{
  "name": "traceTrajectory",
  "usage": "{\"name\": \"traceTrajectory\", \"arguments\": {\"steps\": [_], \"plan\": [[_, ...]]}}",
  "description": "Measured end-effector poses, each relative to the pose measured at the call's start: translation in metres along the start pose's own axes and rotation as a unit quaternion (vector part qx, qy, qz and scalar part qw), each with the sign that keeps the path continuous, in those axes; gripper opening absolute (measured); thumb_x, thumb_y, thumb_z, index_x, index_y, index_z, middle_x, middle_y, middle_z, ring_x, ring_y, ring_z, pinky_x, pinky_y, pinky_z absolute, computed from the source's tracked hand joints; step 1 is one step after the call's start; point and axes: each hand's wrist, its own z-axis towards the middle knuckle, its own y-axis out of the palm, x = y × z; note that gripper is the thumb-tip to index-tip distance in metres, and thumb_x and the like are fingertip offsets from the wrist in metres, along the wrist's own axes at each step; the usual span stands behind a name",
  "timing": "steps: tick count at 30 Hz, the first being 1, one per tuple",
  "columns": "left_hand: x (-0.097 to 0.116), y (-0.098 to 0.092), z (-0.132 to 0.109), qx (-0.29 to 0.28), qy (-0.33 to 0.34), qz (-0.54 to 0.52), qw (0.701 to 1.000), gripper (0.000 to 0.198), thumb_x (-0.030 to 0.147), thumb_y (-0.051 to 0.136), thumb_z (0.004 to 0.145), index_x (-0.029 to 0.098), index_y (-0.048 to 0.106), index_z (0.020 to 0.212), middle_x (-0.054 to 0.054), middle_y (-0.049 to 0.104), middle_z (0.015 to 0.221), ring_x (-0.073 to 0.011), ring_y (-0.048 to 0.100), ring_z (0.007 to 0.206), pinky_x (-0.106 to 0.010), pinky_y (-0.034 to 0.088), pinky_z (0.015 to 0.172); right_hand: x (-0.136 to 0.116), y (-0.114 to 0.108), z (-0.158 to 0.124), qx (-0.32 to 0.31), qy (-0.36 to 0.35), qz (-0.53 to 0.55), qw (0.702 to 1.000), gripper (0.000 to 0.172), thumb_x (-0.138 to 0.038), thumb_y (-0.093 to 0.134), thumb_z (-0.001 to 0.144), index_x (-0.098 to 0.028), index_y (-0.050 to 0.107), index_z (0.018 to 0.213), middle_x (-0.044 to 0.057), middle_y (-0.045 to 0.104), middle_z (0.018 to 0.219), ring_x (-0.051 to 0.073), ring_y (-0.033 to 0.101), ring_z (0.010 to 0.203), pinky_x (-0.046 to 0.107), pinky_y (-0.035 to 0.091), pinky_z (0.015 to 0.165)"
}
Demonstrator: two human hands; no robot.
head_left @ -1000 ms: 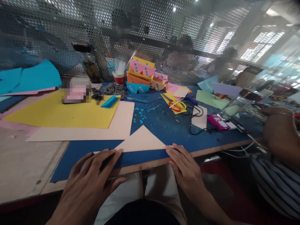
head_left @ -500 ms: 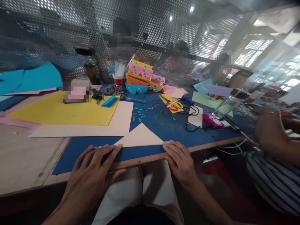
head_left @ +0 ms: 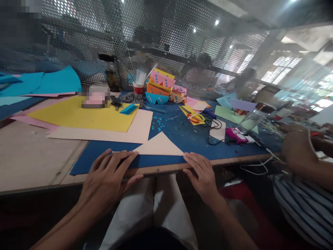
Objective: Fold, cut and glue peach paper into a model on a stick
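A cream sheet of paper folded into a triangle (head_left: 161, 145) lies flat near the table's front edge, its point away from me. My left hand (head_left: 110, 172) presses on its left corner with the fingers stretched out and the thumb apart. On the right corner rest the fingertips of my right hand (head_left: 200, 172), also stretched, with the thumb hanging at the edge. Both hands lie over the paper's ends and hide them. Behind the triangle are small blue paper scraps (head_left: 158, 123) on the blue table mat (head_left: 179, 121).
Yellow sheet (head_left: 99, 119) and cream sheet (head_left: 140, 126) lie at left. Further back stand folded paper pieces (head_left: 158, 86) and a red-white cup (head_left: 138, 88). Scissors (head_left: 195, 118), a black cable (head_left: 208, 130) and a glass jar (head_left: 253, 118) are rightward. A co-worker's arm (head_left: 299, 146) is far right.
The camera view has shifted, so the table appears further right on the left side and slightly higher. Both hands stay on the triangle's corners, and the paper keeps its shape.
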Motion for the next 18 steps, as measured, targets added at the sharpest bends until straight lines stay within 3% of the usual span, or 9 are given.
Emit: {"name": "traceTrajectory", "arguments": {"steps": [10, 18], "plan": [[-0.0006, 0.0009, -0.0016, 0.012, 0.009, 0.012, 1.0, 0.054, 0.051, 0.057, 0.106, 0.017, 0.06, 0.148, -0.018, 0.072, 0.128, -0.0358, 0.07, 0.113, -0.059, 0.044, 0.116, 0.0001, 0.0047, -0.0011, 0.02, 0.003, -0.007, 1.0, 0.044, -0.03, 0.064, 0.108, -0.026, 0.058, 0.151, 0.009, 0.074, 0.141, 0.028, 0.065, 0.135, 0.049, 0.049, 0.113], [0.0001, -0.0004, -0.0007, 0.012, 0.022, 0.014, 1.0, 0.05, 0.044, 0.064, 0.104, 0.016, 0.06, 0.145, -0.018, 0.073, 0.129, -0.0358, 0.07, 0.114, -0.057, 0.043, 0.116, -0.0025, 0.0013, 0.0008, 0.043, -0.002, 0.002, 0.999, 0.033, -0.027, 0.069, 0.105, -0.026, 0.067, 0.138, 0.008, 0.078, 0.124, 0.026, 0.071, 0.117, 0.046, 0.051, 0.103]]}}
